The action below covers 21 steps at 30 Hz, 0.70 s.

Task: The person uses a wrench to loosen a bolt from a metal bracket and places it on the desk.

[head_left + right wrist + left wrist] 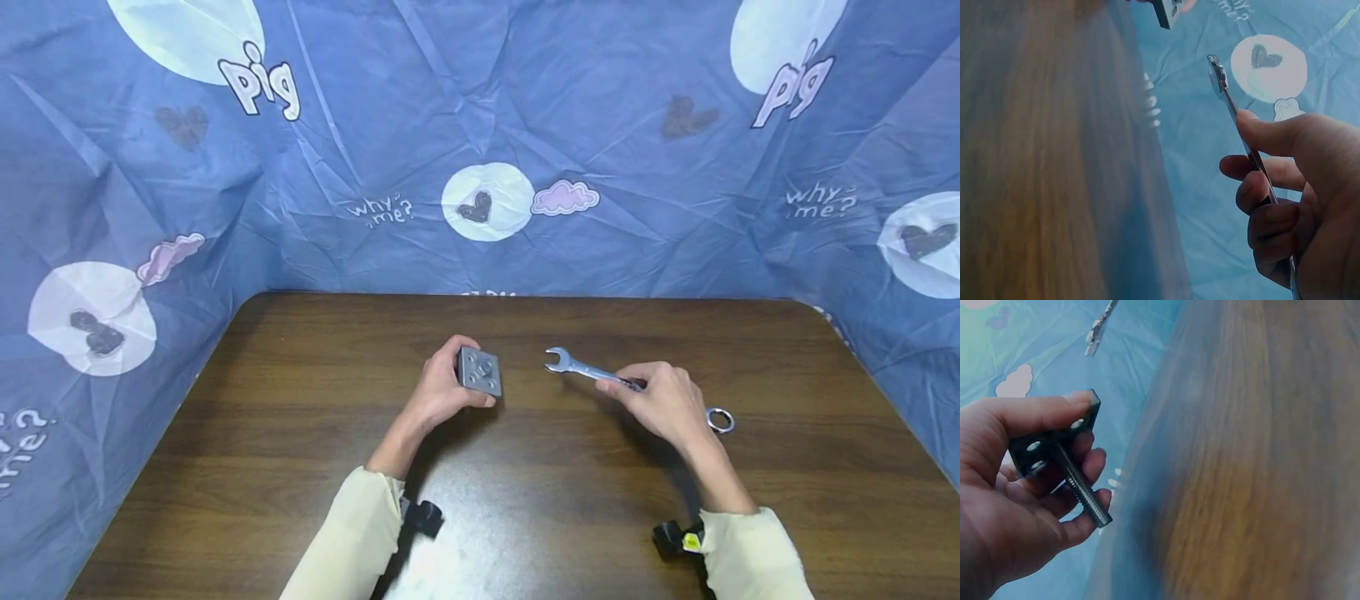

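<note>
My left hand (442, 385) grips a grey square metal plate (472, 372) by its edges, with the thumb on one side and the fingers on the other. Small holes surround a bolt head at the plate's middle. In the left wrist view, a threaded bolt (1082, 484) sticks out from the plate's other side, past the curled fingers. My right hand (667, 404) holds a silver combination wrench (588, 371) along its shaft. Its open jaw end points left toward the plate, apart from it. The ring end shows beyond the right hand; the palm hides the shaft between.
Both hands are above a brown wooden table (300, 433) with rounded far corners. A blue printed cloth (375, 150) hangs behind the table and along both sides. A black wrist camera (427, 518) is on the left wrist, and another camera (667, 540) is on the right.
</note>
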Available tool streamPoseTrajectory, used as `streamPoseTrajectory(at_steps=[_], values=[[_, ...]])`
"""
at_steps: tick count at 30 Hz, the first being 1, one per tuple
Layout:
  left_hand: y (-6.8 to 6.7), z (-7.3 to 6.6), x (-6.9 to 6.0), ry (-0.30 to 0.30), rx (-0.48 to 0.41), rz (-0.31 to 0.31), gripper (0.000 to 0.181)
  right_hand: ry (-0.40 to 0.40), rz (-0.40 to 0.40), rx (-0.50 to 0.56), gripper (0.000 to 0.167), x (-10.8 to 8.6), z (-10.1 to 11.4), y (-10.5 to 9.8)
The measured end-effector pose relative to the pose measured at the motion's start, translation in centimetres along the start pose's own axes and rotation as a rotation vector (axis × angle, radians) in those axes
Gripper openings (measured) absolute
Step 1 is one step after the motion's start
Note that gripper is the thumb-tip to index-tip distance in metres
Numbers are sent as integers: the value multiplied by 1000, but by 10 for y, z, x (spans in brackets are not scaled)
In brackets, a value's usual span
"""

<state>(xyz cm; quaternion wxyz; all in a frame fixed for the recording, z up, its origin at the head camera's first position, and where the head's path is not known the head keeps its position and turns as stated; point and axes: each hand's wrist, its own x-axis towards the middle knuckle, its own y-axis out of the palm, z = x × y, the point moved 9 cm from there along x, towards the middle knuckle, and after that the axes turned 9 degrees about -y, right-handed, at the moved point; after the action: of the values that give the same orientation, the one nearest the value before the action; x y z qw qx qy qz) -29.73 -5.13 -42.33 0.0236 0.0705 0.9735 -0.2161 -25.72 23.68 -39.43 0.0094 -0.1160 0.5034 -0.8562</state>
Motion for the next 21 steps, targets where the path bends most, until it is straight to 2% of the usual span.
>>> streamPoseTrajectory(at_steps=[11, 21], values=[[0, -8, -5, 55, -308, 43, 72, -39, -34, 89, 26, 3, 31, 0], [-10, -16, -12, 82, -446, -26, 75, -104, -72, 136, 23, 7, 60, 3]])
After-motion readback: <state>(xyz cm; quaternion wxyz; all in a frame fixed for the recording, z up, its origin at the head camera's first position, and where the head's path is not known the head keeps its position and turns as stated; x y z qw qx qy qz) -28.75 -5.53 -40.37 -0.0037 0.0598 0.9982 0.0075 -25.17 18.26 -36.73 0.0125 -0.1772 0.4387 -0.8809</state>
